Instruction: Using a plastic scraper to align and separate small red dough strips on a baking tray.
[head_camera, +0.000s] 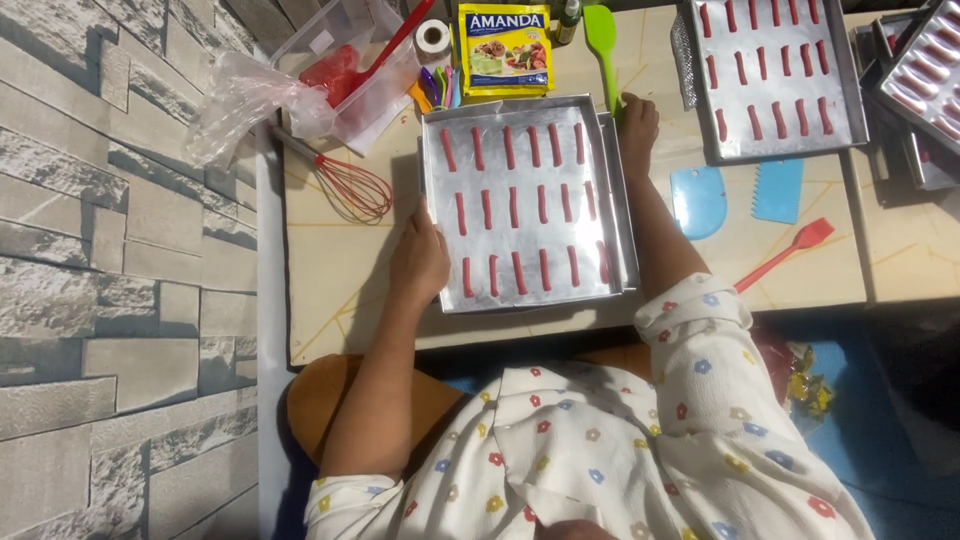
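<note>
A square metal baking tray (527, 114) lies flat on the table, lined with red dough sticks (516, 207).

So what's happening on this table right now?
A person holds a metal baking tray by two edges: the left hand on its near-left side, the right hand at its far-right corner. Three rows of short red piped strips lie on the tray. A second filled tray sits farther right, with a red whisk, blue scrapers and a red spatula around.

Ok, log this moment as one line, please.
left hand: grips baking tray left edge | right hand: on tray's far right corner | tray: rows of red dough strips | nearby: red whisk
</note>
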